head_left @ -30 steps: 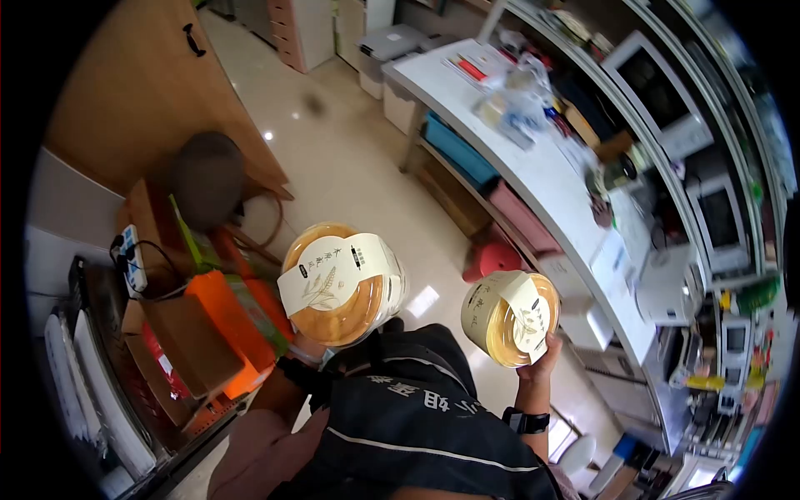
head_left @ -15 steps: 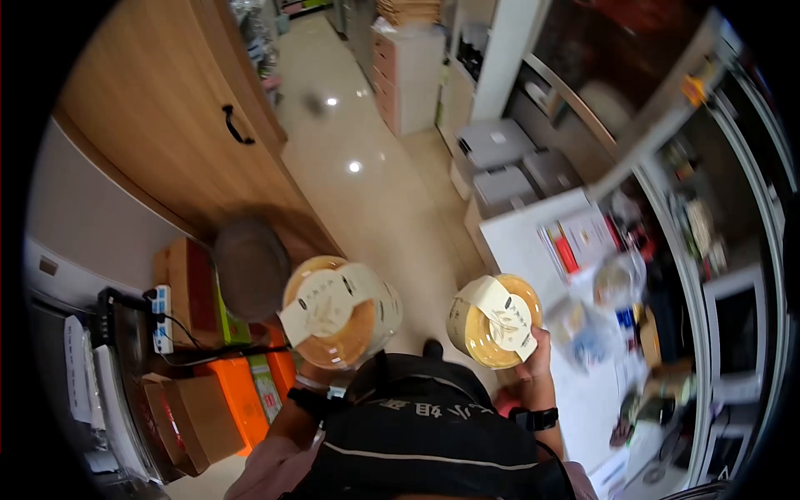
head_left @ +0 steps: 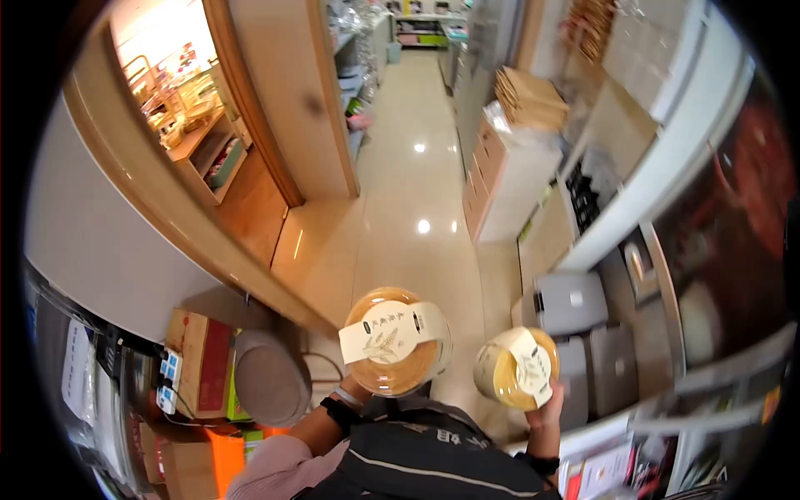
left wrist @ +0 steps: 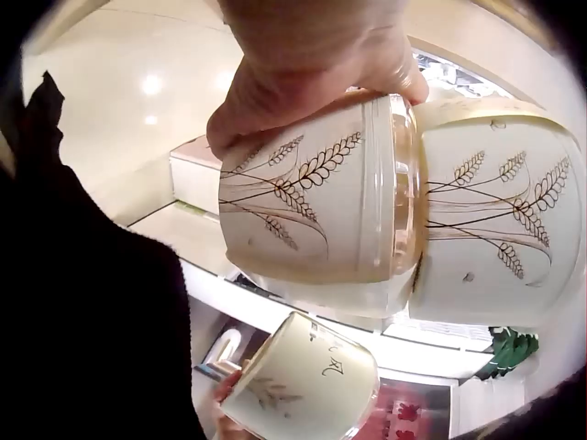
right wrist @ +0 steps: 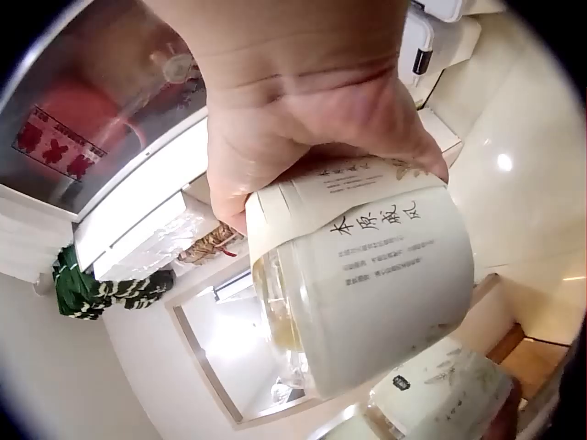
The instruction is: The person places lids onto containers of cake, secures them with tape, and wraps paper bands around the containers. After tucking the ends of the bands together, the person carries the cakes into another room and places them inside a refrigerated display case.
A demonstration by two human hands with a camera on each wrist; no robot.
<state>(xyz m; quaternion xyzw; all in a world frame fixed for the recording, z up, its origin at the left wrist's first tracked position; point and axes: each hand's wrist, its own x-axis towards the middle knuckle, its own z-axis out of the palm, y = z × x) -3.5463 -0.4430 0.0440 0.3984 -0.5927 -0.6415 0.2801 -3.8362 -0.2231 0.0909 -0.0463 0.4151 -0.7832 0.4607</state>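
My left hand (left wrist: 316,69) grips a round lidded tub (left wrist: 293,206) wrapped in a cream paper band with wheat drawings. A second banded tub (left wrist: 500,211) sits against its lid end, stacked with it. From above, the upper tub's clear lid (head_left: 396,342) shows golden-brown contents. Off to the right, my right hand (right wrist: 316,124) holds a single tub (right wrist: 367,266) with the same sort of band and black lettering. Its lid end tilts toward the head camera, and the tub (head_left: 517,367) is apart from the left stack. Both hands are in front of the dark apron (head_left: 417,450).
A tiled aisle (head_left: 408,200) runs ahead. On the left are a doorway frame (head_left: 225,267), cardboard box (head_left: 196,362) and round brown object (head_left: 272,377). A drawer cabinet (head_left: 508,183) topped with paper bags (head_left: 529,98) and grey-lidded bins (head_left: 571,302) line the right.
The view has swung from the white worktable toward the aisle and doorway. Both hands keep hold of their tubs, which now appear further right and lower in the head view.
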